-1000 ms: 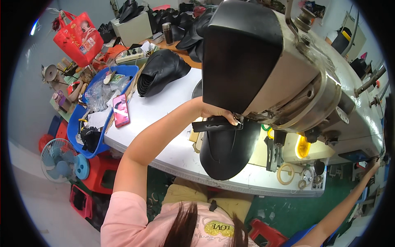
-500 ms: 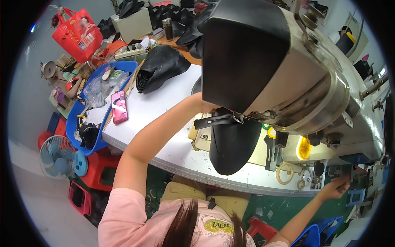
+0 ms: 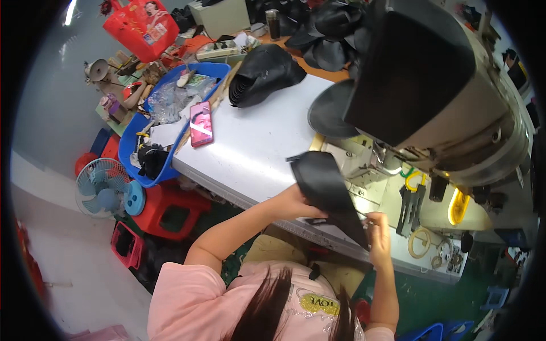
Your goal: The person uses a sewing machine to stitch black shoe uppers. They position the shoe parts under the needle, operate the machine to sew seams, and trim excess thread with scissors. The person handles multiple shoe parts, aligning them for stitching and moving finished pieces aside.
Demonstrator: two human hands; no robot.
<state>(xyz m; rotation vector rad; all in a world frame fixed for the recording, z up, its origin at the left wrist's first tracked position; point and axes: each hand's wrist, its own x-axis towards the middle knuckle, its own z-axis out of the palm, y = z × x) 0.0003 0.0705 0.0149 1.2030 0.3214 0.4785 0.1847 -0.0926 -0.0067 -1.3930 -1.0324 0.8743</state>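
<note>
The person wears a pale pink T-shirt [image 3: 187, 301] with short sleeves, so both forearms are bare down to the hands. A yellow printed patch [image 3: 319, 304] sits on the shirt's front. Long dark hair [image 3: 267, 310] hangs over the shirt in loose strands.

Single head-worn fisheye view, looking steeply down, close over worktable [image 3: 256, 148] and sewing machine [image 3: 443, 102]

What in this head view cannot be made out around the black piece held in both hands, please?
- Left hand: fingertips hidden behind the black piece.
- Right hand: its grip on the piece's lower tip is too small to judge.
- Sewing machine: needle area hidden under its head.
</note>
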